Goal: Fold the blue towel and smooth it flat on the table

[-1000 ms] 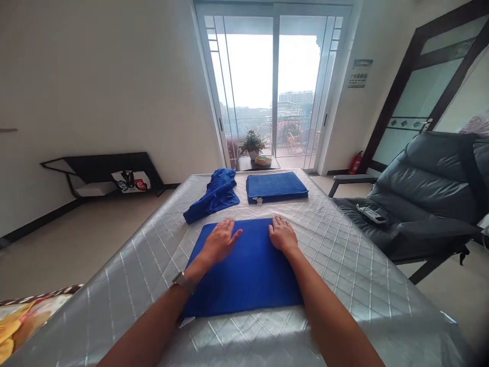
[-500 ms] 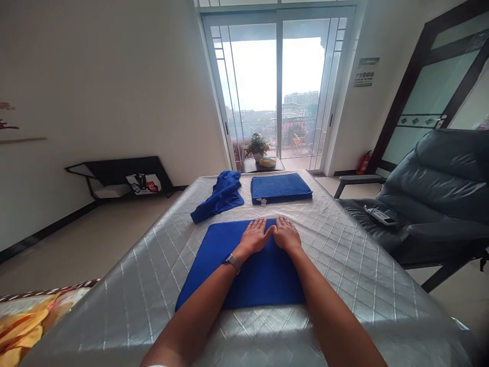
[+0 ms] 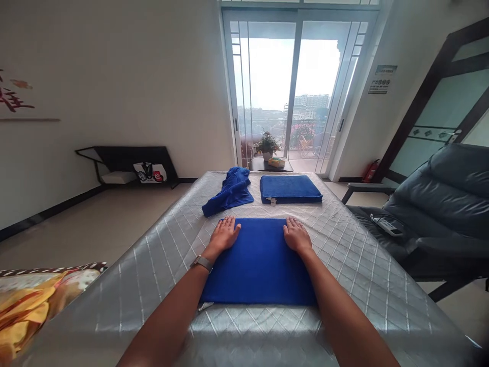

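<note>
Drawn apart since the earlier frame, mostly by a shift at the left: from side by side with thumbs meeting, out to opposite far corners, with left hand (image 3: 224,237) at the far left of the flat blue cloth (image 3: 263,265) and right hand (image 3: 297,235) at the far right. In the head view, laid palm down on both sides, spread wide from each other, with fingers together and pointing forward; grasping nothing, just resting or pressing on fabric, with no telling how firmly. Between the forearms, spread squarely on the silver quilted cover (image 3: 263,323): the flat blue cloth, looking smooth across the middle, with a small white label (image 3: 206,306) poking out by the near left corner. Beyond the hands, on the same cover: at left a crumpled blue cloth (image 3: 229,192), at right a neat stack of folded blue cloths (image 3: 291,187). To do this smoothing well, judging from here: press evenly with flat palms, and sweep from the middle outward, chasing any wrinkles to the edges rather than trapping them. Steady one side while stroking the other, to avoid skewing the corners. Ease off near the borders, to avoid dragging fabric over the shiny cover. Check the near right corner too, partly hidden behind the right forearm.
</note>
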`<move>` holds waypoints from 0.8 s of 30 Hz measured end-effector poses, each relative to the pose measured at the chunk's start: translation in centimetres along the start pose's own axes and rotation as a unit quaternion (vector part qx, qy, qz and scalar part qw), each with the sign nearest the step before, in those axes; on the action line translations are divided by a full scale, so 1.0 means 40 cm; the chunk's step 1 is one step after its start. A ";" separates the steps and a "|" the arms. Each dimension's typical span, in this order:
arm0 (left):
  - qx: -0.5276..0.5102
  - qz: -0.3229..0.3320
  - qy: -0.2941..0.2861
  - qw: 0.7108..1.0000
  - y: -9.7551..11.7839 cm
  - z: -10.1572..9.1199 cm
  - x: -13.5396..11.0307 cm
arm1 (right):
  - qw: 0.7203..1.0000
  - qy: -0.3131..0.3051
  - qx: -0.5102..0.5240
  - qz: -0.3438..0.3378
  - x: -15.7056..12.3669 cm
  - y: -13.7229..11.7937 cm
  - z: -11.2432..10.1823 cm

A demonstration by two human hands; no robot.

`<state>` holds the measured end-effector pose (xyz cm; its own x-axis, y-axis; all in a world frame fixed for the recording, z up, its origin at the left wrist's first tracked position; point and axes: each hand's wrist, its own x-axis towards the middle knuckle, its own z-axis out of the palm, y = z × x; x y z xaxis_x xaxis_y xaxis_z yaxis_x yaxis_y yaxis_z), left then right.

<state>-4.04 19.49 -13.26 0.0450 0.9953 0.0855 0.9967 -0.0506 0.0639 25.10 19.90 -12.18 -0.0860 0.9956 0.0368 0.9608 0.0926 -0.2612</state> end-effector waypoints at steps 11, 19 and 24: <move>-0.021 -0.018 0.014 1.000 -0.028 0.005 0.008 | 0.996 0.019 -0.083 -0.006 -0.002 -0.008 -0.001; -0.043 -0.019 0.022 0.999 -0.019 0.001 0.009 | 0.982 0.098 -0.160 -0.034 -0.058 -0.031 -0.021; -0.048 -0.022 0.015 0.999 -0.018 0.002 0.010 | 0.994 0.000 -0.110 0.003 -0.112 -0.018 -0.013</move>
<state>-4.76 19.92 -13.36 -0.0019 0.9940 0.1098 0.9866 -0.0160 0.1623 24.94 15.35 -11.67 -0.0805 0.9961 0.0365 0.9957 0.0820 -0.0434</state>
